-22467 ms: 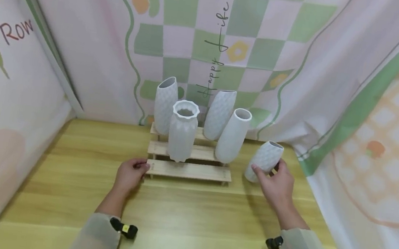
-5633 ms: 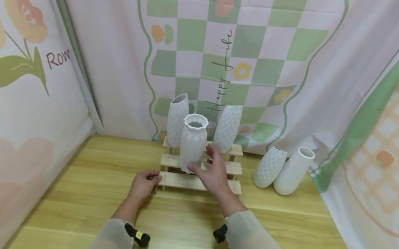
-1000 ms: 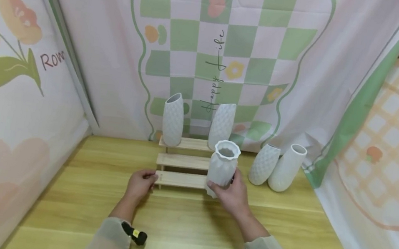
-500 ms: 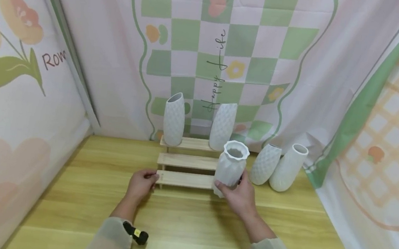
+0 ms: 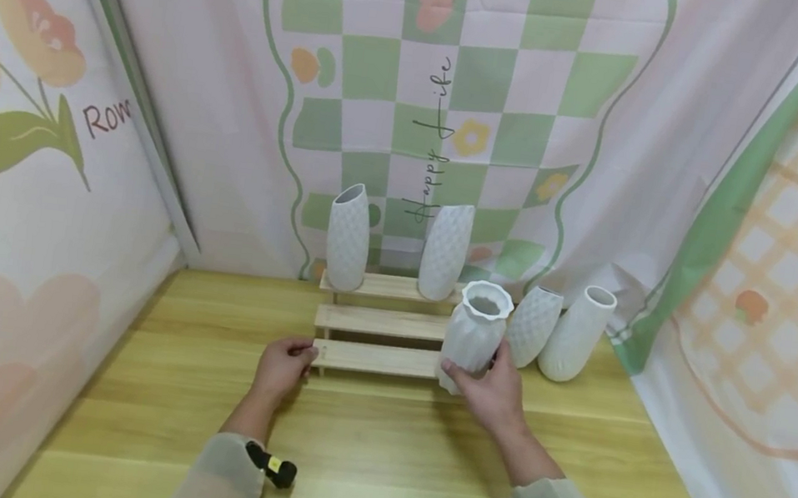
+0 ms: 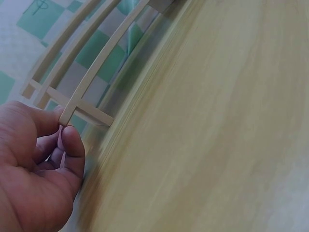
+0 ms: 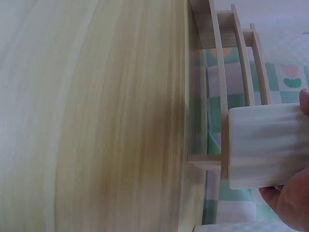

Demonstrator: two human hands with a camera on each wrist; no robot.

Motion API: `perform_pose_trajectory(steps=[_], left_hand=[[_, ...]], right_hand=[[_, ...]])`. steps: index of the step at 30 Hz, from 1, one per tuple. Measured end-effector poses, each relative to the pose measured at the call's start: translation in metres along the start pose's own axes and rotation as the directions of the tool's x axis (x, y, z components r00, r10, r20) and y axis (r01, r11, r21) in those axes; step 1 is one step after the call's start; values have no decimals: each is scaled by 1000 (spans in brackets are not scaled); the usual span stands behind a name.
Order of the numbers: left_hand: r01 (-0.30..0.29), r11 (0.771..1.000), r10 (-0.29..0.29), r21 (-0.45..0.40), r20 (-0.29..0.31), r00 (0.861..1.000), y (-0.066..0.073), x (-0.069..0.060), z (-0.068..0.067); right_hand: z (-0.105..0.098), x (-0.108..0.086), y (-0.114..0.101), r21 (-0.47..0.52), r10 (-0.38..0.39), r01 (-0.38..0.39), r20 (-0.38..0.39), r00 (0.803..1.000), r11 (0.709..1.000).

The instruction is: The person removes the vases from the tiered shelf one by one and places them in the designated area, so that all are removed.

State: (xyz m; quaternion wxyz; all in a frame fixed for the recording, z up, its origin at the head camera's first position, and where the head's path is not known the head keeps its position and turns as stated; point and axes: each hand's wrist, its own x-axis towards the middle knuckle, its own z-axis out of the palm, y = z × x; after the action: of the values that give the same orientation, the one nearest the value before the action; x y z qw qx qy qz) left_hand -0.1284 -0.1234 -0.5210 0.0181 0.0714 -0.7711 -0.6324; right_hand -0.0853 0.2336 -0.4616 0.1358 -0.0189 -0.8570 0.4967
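Observation:
My right hand [image 5: 494, 392] grips a white vase [image 5: 473, 334] with a scalloped rim, thumb on its near side. In the right wrist view the vase's base [image 7: 263, 145] is right at the right end of the lowest shelf; whether it touches I cannot tell. At the other end, my left hand [image 5: 284, 364] pinches the left tip of the three-step wooden rack's [image 5: 377, 358] lowest shelf between thumb and fingers, as the left wrist view confirms. Two tall textured white vases, one on the left [image 5: 348, 242] and one on the right [image 5: 446, 255], stand on the top shelf.
Right of the rack, a short textured vase [image 5: 531, 325] and a smooth round-mouthed vase [image 5: 576, 340] stand close together on the wooden table [image 5: 372, 456]. The short one is partly hidden behind the held vase. Patterned cloth [image 5: 431, 119] hangs behind and at both sides.
The right hand took the scalloped vase from the middle shelf's left part and brought it forward and rightward to the lowest shelf's right end. Earlier, the smooth vase went from rack to table.

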Motion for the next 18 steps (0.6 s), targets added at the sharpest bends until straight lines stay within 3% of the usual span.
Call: perform_pose_trajectory(steps=[18], left_hand=[[-12, 1000, 12, -18, 3, 1000, -1, -1, 0]], right_hand=[[-23, 0, 14, -8, 9, -9, -45, 999, 1000]])
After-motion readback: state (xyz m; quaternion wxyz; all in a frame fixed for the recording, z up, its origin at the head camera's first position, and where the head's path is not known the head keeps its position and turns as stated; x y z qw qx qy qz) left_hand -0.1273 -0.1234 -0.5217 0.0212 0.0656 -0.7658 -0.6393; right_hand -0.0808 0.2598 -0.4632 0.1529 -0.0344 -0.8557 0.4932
